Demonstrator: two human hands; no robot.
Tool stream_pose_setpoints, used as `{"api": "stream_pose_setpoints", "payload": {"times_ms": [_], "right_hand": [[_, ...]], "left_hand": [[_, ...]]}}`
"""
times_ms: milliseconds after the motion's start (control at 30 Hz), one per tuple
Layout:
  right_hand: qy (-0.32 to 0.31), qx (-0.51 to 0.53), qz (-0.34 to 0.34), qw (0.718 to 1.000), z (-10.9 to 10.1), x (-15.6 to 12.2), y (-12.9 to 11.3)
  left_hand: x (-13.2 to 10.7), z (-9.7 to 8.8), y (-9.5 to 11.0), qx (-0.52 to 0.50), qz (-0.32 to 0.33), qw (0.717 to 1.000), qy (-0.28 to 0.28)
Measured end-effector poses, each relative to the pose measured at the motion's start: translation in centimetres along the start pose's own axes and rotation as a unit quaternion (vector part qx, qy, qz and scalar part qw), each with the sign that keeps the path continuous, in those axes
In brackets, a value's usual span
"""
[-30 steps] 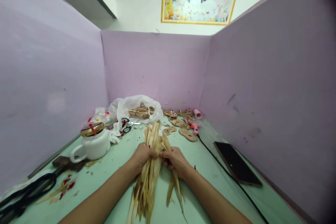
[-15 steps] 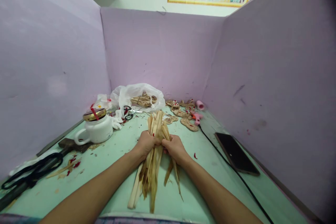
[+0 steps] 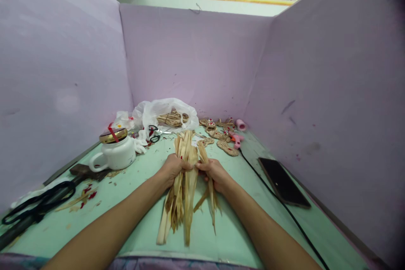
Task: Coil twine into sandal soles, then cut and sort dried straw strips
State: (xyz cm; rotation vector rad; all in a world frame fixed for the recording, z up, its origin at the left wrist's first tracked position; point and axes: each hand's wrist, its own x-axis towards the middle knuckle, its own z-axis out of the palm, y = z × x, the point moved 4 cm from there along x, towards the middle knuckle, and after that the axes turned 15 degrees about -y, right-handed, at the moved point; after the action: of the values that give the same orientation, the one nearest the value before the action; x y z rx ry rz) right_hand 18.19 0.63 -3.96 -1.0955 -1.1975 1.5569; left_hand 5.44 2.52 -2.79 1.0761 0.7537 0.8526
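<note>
Right of the white mug (image 3: 115, 157), my left hand (image 3: 172, 168) and right hand (image 3: 215, 173) clench dried husks (image 3: 186, 196) mid-length. Light, brittle, I judge.

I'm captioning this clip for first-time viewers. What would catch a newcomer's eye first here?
A bundle of dried husk strips stands out at the centre, gripped by the left hand and right hand over the green table. Next come the white gold-lidded mug at left and the dark phone lying flat at right.
</note>
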Motion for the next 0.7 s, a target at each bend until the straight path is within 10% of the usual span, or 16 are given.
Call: {"api": "stream_pose_setpoints", "payload": {"times_ms": [267,567,700], "right_hand": [[-0.014,0.123,0.021,0.992,-0.7,0.1,-0.1],[0.030,0.267,-0.108,0.957,-7.6,-1.6,-4.5],[-0.101,0.403,-0.193,0.889,-9.6,-3.5,-6.2]], "left_hand": [[0.3,-0.7,-0.2,0.037,-0.009,0.999,0.013],[0.3,-1.6,0.1,0.084,-0.024,0.995,0.051],[0.5,-1.9,0.2,0.099,-0.024,0.994,0.046]]}}
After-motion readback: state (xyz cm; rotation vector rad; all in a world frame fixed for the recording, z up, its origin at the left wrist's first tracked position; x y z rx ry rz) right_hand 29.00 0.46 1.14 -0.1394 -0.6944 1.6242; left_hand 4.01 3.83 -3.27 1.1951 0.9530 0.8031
